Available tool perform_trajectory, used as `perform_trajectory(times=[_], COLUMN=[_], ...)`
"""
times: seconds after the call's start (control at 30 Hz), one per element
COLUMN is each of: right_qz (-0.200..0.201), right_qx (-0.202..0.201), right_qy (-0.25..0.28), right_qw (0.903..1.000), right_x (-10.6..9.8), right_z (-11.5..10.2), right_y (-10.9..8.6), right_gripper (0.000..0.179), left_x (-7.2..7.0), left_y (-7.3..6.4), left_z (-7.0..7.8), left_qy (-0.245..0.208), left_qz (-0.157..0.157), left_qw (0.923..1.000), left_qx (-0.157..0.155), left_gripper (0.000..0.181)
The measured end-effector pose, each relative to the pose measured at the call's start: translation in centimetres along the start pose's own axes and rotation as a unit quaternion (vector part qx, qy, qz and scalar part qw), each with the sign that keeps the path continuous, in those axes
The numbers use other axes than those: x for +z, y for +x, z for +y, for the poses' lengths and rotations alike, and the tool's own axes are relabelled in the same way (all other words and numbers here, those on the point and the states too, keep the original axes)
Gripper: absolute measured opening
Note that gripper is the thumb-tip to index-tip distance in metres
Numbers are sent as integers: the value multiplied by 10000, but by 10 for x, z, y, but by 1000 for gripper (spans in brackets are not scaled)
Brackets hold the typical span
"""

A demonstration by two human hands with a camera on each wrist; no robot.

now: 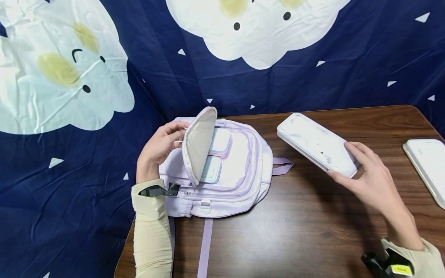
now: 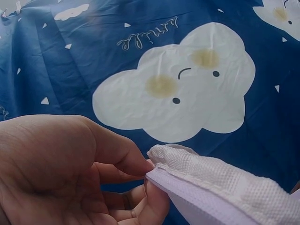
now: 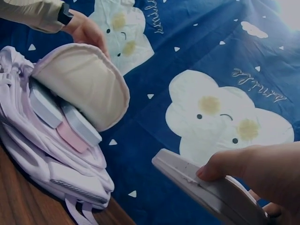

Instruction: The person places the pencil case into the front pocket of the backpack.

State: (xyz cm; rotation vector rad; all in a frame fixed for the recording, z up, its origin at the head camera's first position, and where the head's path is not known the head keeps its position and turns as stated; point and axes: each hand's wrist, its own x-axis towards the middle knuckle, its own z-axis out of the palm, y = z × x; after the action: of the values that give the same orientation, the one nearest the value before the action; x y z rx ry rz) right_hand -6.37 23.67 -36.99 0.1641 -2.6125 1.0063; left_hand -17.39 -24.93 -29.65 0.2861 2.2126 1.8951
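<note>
A pale lilac backpack [image 1: 240, 204] lies on the table with its front flap [image 1: 199, 144] lifted. My left hand [image 1: 159, 148] pinches the flap's edge between thumb and fingers, as the left wrist view shows close up. Under the flap are light blue boxes [image 3: 84, 124] and a pink one [image 3: 70, 137], partly hidden by it in the head view. My right hand [image 1: 370, 175] grips one end of a long white rounded case [image 1: 316, 144], held tilted above the table to the right of the backpack.
A second white case [image 1: 429, 166] lies at the table's right side. Lilac straps [image 1: 206, 247] trail from the backpack over the brown wooden table [image 1: 285, 239]. A dark blue cloth [image 1: 153, 69] with clouds hangs behind and at the left.
</note>
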Motion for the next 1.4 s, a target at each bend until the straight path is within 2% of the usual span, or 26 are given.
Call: perform_trajectory(times=[0.23, 0.4, 0.97, 1.2, 1.4], right_qz=[-65, -263, -771, -979, -1193], right_qx=[-182, -390, -1030, -1287, -1456], right_qy=[71, 128, 127, 156, 198], right_qw=[9998, 9988, 9916, 9867, 9819], right_x=[11, 16, 43, 57, 72], right_z=[-2, -6, -28, -37, -45], right_y=[2, 2, 4, 3, 4], right_gripper=[83, 85, 87, 86, 83], left_x=[0, -1, -2, -2, -2], left_y=[1, 2, 1, 1, 1], left_z=[1, 0, -3, -3, -4], left_qy=[119, 212, -66, -64, -81], left_qz=[-42, -86, -362, -314, -303], left_qw=[9999, 9996, 9992, 9987, 9989], left_qx=[-68, -137, -181, -385, -359], left_gripper=[21, 18, 10, 9, 8])
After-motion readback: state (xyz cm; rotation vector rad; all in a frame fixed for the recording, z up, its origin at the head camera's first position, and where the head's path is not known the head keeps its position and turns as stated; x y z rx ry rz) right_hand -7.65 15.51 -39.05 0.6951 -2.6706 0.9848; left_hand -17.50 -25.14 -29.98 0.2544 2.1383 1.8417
